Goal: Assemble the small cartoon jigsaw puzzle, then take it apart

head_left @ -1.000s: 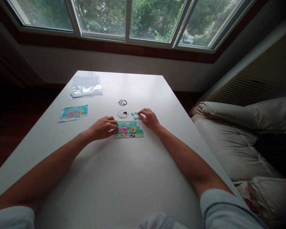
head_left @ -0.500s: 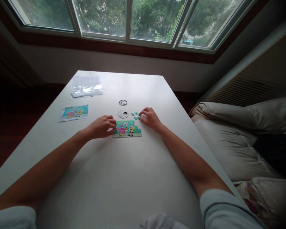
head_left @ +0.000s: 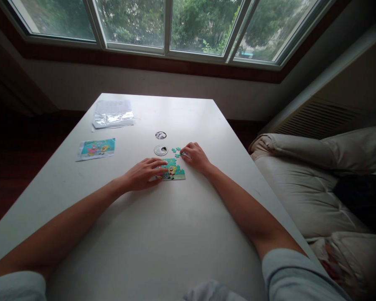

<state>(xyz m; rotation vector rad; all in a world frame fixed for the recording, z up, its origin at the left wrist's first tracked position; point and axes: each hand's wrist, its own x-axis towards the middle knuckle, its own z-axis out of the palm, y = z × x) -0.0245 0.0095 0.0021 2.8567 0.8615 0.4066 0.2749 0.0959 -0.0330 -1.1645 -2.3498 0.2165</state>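
Note:
A cartoon jigsaw puzzle (head_left: 174,170) lies flat on the white table, its upper right corner bare of pieces. Over its left part my left hand (head_left: 146,173) is spread, fingers stretched out across the picture and covering the pink figure. Just beyond the puzzle's top right lie several loose teal puzzle pieces (head_left: 176,149). Beside them, my right hand (head_left: 194,156) has thumb and forefinger pinched together on a teal piece, mostly hidden by the fingertips.
Two round inserts (head_left: 161,150) sit in the table (head_left: 163,234) beyond the puzzle. A printed picture sheet (head_left: 97,148) of the same scene lies at the left, with a clear plastic bag and papers (head_left: 113,113) behind it. A padded sofa (head_left: 301,188) stands to the right.
The puzzle first slid slightly left with my left hand at its edge. My left hand has since moved right over the picture, fingers extended. The right hand stays by the loose pieces.

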